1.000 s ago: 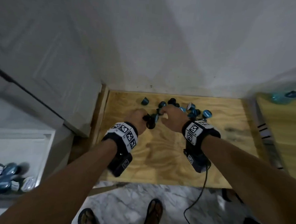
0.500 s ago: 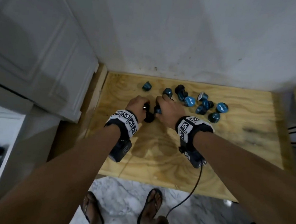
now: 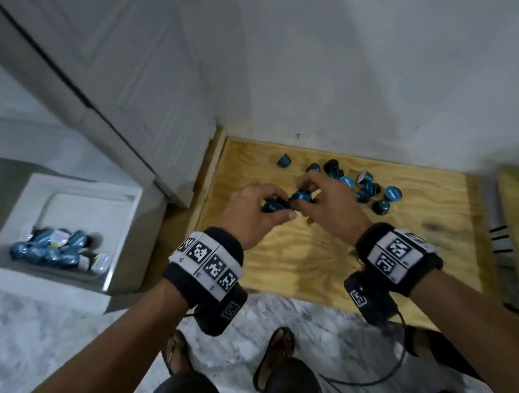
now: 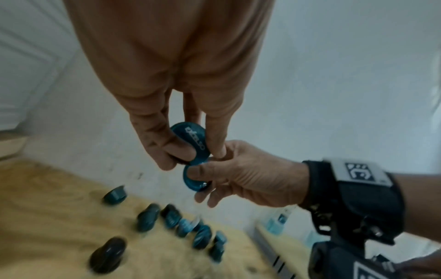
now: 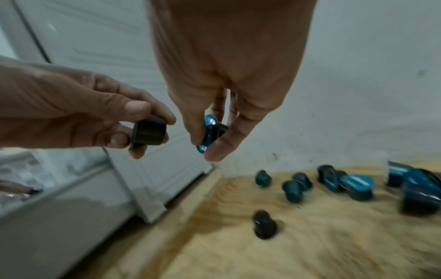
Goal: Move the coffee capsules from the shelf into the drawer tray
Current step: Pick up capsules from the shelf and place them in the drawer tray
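Observation:
Several blue coffee capsules [image 3: 366, 187] lie loose at the back of the plywood shelf [image 3: 309, 260]. Above the shelf's left half my two hands meet, each holding one capsule. My left hand [image 3: 277, 205] grips a dark capsule [image 5: 149, 133] between thumb and fingers. My right hand [image 3: 308, 201] pinches a capsule with a blue lid [image 5: 210, 132]. The left wrist view shows both held capsules [image 4: 194, 140] almost touching. The white drawer tray [image 3: 78, 203] sits low on the left, with several capsules [image 3: 51, 249] heaped at its near end.
A white panelled cabinet door [image 3: 155, 98] stands between the tray and the shelf. One capsule [image 5: 263, 224] lies alone on the shelf under the hands. A white wall backs the shelf. My sandalled feet [image 3: 276, 355] and a black cable [image 3: 377, 379] are on the marble floor.
Both hands have lifted off the shelf, each with a capsule, and come closer to me. The head view has swung left, bringing the drawer tray back into sight.

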### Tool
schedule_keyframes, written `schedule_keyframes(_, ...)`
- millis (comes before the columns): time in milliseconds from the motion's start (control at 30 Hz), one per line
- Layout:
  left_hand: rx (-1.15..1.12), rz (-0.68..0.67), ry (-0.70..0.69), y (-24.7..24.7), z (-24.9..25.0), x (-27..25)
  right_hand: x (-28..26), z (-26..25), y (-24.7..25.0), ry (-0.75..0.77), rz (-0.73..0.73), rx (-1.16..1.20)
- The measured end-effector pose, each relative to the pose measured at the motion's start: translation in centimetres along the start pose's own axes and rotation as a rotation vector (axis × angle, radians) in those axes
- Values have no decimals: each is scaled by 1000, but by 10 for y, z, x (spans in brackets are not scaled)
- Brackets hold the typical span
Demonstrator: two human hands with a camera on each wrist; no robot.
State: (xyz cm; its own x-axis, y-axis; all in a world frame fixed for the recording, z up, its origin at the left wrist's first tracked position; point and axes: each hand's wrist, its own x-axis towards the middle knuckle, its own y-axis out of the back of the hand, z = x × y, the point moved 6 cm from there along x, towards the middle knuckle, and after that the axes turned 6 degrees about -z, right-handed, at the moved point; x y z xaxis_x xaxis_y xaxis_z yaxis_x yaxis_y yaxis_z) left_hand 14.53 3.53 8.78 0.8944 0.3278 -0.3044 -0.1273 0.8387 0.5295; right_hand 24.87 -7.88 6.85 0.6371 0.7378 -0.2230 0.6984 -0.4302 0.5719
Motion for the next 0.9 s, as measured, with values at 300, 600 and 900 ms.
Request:
schedule_keyframes(300, -171, -108, -98, 129, -3, -125, -63, -150, -54, 95, -82, 97)
schedule_keyframes(600, 44, -248, 21, 278, -135, -155, -14, -255, -194, 42, -198, -129)
schedule_keyframes(900, 504, -522, 145, 289, -218, -58, 82, -263, -290, -178, -392, -497)
